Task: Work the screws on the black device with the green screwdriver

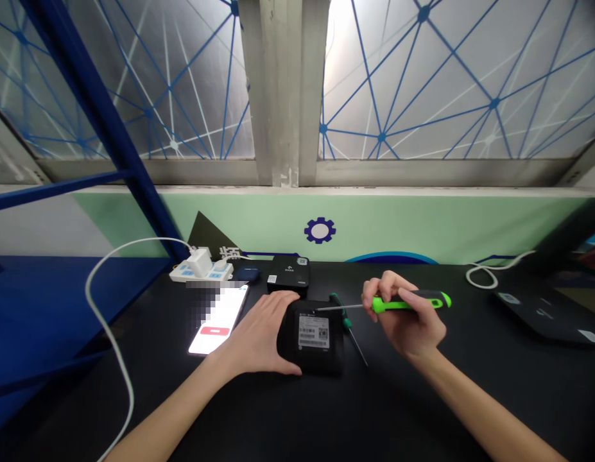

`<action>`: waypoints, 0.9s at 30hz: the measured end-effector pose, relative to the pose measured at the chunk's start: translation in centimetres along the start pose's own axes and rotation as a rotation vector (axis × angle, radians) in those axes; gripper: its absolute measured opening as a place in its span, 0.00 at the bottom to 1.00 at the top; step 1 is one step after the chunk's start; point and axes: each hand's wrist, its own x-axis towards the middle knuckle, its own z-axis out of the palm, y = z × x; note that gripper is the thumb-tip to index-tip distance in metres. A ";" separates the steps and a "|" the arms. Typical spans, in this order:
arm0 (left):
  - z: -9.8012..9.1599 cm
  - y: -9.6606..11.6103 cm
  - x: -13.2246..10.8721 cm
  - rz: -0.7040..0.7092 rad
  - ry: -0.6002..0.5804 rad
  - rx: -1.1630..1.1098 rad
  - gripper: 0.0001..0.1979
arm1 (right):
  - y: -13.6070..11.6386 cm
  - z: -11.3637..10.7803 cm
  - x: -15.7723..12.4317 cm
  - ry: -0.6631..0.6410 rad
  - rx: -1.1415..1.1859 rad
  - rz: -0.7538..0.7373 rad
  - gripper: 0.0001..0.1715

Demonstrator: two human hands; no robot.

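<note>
1. The box (311, 358) lay on the desk (384, 410) in front of the person, its label (314, 332) facing up, which left that face open to view and reach.
2. The left hand (261, 330) was spread around the box's left side, thumb at the near edge and fingers towards the far one; this grip seemed meant to steady the box while leaving most of its top uncovered.
3. The right hand (407, 321) pinched the screwdriver (384, 305) by its bright green handle between thumb and fingers, a light hold that probably favoured aim over force.
4. The shaft ran nearly level, its tip at the box's top just beyond the label; whether it touched could not be told.
5. A darker green driver (347, 323) lay slanted just beside the box, presumably for easy reach.
6. The phone (220, 321) lay left of the left hand, screen up and lit, likely so it could be read.
7. Behind it stood the power strip (208, 276) with a white plug (199, 262) in it, its cable (112, 333) looping well left of the hands.
</note>
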 end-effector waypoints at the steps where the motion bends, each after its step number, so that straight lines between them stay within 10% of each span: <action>1: 0.0 0.0 0.0 0.007 0.005 0.008 0.56 | 0.0 0.0 0.0 0.002 0.004 -0.002 0.12; 27: 0.4 0.4 0.1 -0.065 0.085 0.089 0.52 | 0.8 -0.5 0.1 -0.007 0.035 -0.045 0.13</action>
